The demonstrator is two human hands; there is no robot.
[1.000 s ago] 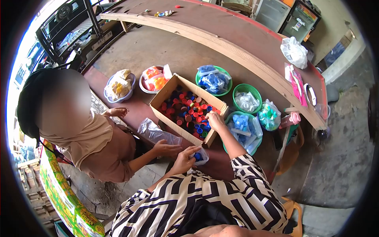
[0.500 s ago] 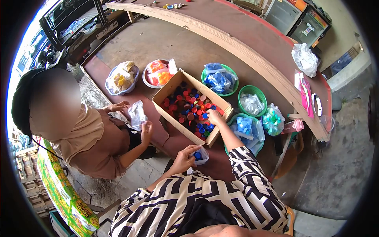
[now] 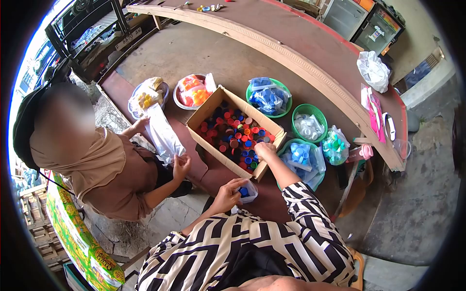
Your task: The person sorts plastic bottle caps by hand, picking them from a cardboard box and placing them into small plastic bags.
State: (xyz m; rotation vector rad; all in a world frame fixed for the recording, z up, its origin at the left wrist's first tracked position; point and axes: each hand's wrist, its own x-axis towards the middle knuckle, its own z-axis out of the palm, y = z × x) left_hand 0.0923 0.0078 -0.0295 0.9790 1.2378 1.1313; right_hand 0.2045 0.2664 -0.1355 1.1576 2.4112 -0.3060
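Observation:
My left hand [image 3: 228,195] is closed on a clear plastic bag [image 3: 251,193] with blue bottle caps [image 3: 243,192] inside, held near my body. My right hand [image 3: 265,152] reaches over the right end of a cardboard box [image 3: 260,170], its fingers bent together and pointing down; whatever they hold is hidden. Inside the box lie many loose bottle caps [image 3: 234,143], mostly red, with blue, dark and a few green ones. Beside the box, to the right, stands a green basket [image 3: 318,182] with light-blue caps in plastic bags.
At left a co-worker [image 3: 114,169] holds a long white plastic bag [image 3: 164,133]. Behind the box are basins of bagged yellow caps [image 3: 145,101] and orange caps [image 3: 196,94], plus green baskets of blue [image 3: 268,97] and clear-white caps [image 3: 308,127]. A wooden rail [image 3: 272,44] crosses the table.
The co-worker's crumpled white bag is now stretched out long between both hands. My right hand has shifted slightly toward me at the box's right end. My left hand stays in place.

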